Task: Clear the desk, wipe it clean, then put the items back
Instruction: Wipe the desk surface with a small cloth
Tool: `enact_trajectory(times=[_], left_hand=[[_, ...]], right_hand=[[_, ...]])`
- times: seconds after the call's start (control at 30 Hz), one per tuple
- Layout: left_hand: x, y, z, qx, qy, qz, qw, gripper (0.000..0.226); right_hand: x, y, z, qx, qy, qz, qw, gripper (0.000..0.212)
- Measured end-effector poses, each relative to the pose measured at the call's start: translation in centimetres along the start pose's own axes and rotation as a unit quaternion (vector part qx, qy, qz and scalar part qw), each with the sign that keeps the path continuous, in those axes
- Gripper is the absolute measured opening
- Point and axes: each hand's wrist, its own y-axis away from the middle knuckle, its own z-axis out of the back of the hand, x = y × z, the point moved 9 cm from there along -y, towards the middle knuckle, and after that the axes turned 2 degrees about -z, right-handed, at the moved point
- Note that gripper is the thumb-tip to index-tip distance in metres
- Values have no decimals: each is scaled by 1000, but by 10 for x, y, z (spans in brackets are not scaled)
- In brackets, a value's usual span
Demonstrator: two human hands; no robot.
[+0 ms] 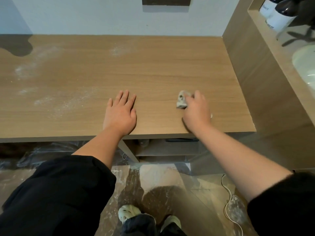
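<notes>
Currently we hold the cloth (182, 99) as a crumpled wad in the right hand (196, 109), fingers curled round it, pressed on the worktop (153, 68) toward its right front part. The left hand (120, 114) lies flat just to the left, fingers straight, holding nothing. Risks, as we judge them: white powder (44, 101) lies over the left side and toward the back wall. So small a wad may smear it or push it over the front edge onto the floor, and its dark marks may soil clean-looking wood. The wad's long axis runs roughly front to back; its exposed side faces left.
</notes>
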Motion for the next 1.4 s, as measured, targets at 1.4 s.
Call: enact_trajectory(times=[1.4], left_hand=[[-137,-6,-24,25,-12,-119,993,58]], right_hand=[[-107,-127,43,5,294,-27,956,25]])
